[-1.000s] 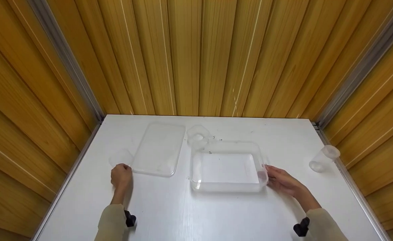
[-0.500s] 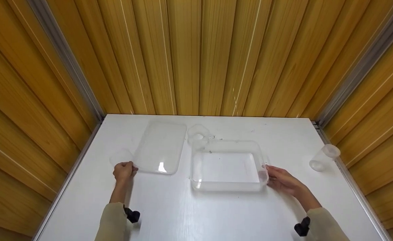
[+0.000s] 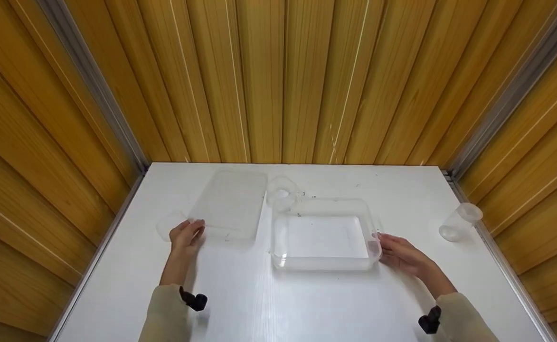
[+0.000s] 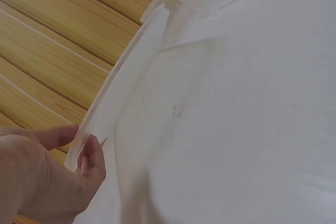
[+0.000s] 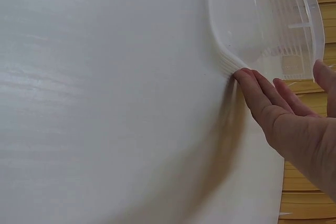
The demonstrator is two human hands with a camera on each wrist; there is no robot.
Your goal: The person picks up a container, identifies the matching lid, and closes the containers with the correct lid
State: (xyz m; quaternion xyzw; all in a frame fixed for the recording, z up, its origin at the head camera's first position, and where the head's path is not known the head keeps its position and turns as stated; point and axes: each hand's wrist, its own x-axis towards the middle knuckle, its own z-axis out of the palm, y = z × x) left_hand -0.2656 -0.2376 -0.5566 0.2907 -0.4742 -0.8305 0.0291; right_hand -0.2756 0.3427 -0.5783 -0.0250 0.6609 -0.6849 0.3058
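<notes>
Left hand point(image 3: 185, 233) pinching the translucent rectangular plastic lid point(image 3: 233, 204) — tilted, left of the clear rectangular plastic box point(image 3: 325, 264) — and at the box's right, the right hand point(image 3: 404, 255) touches it, fingers straight.

You wear plain beige sleeves point(image 3: 164, 316) and black wrist cameras point(image 3: 193, 301); your lid point(image 3: 234, 204) and rectangular container point(image 3: 325, 264) are translucent whitish, your table point(image 3: 269, 304) white, the wall panels point(image 3: 259, 80) golden-brown with darker wood grain.
</notes>
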